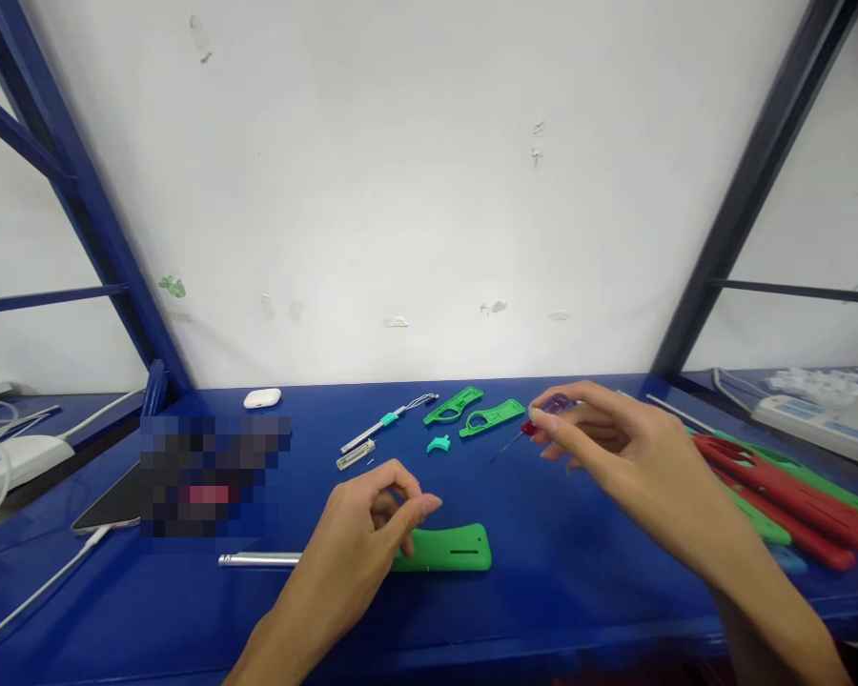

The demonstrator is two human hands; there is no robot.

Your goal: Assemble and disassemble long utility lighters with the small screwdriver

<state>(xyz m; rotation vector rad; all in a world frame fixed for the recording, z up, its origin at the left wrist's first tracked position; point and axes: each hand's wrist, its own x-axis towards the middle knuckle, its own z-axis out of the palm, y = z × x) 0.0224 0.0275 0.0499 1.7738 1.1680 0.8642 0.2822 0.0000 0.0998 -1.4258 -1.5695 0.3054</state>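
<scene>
The right grip (619, 433) is clamped on the handle of a screwdriver (528, 430), its shaft slanting down over the right half of the bench (579, 586). The left grip (361, 524), thumb and forefinger nearly together, is at a green case (464, 548) near the front edge; a silver rod (257, 560) shows on the hand's other side. Good control likely wants a light fingertip hold with the shaft in line with the turn, and the smooth case braced flat against sliding. I cannot tell whether the left fingertips pinch something tiny. The hand hides the case's left part and any join to the rod; the screwdriver's tip is too fine to make out.
</scene>
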